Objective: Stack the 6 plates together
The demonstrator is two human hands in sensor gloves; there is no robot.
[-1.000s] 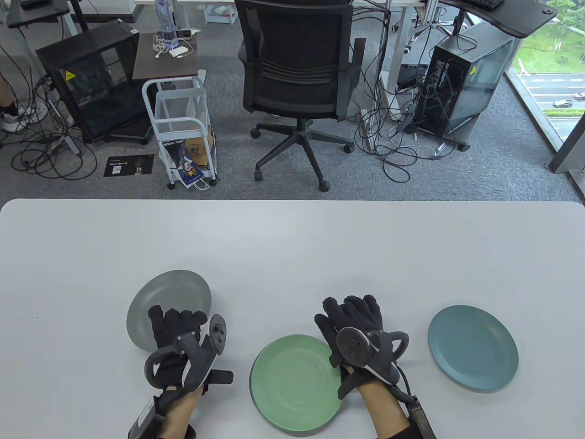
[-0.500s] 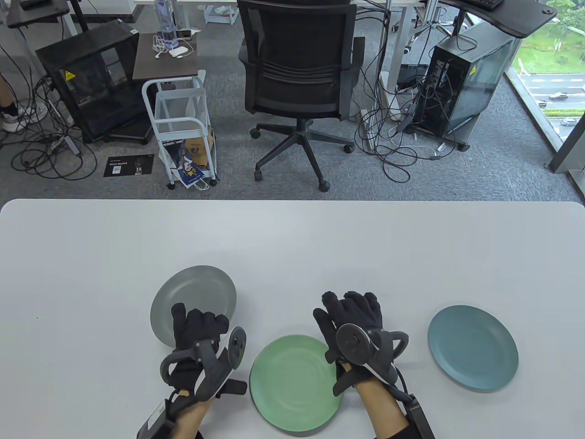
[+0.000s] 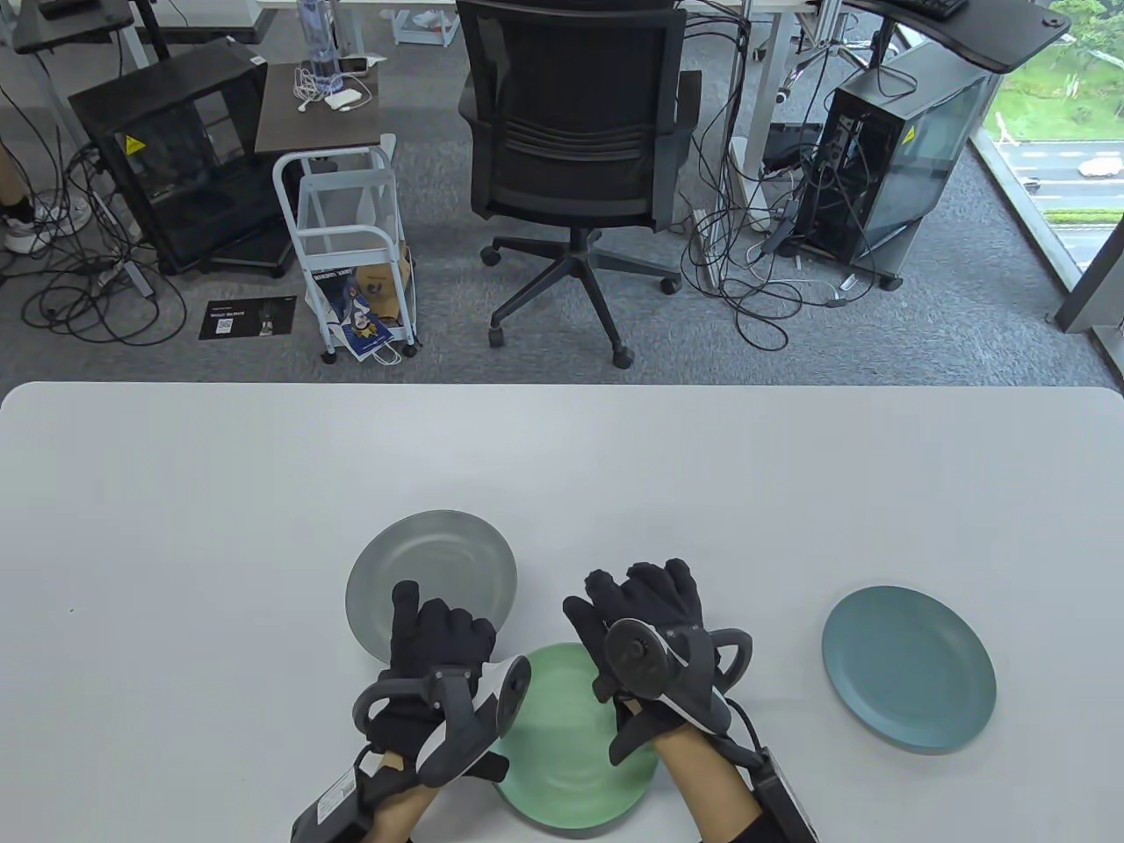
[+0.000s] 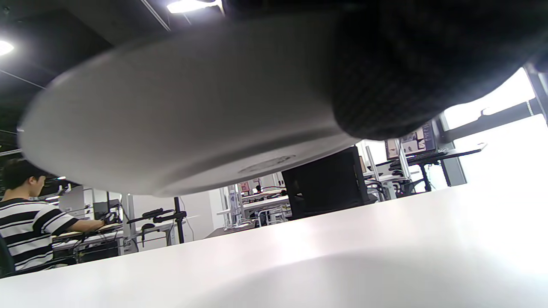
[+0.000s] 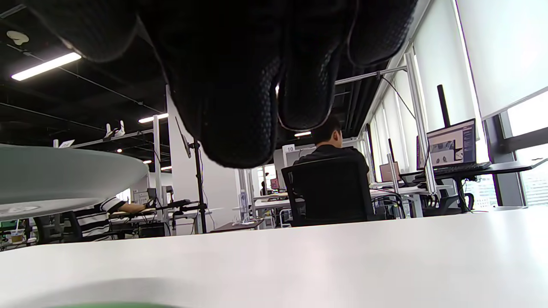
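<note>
Grey plate (image 3: 430, 575) held off table (image 3: 562, 457), beside green plate (image 3: 575, 773).

Bright window glare, blurred close-ups in wrist views

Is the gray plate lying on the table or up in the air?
Up in the air. The left hand holds the gray plate, and the left wrist view shows open space between it and the table.

Three plates show on the worktop (image 3: 263, 457): one grey plate (image 3: 439, 562), one green plate (image 3: 571, 755) and one blue plate (image 3: 909, 669). Two gloved hands are in view, a left hand (image 3: 435, 654) and a right hand (image 3: 645, 606).
</note>
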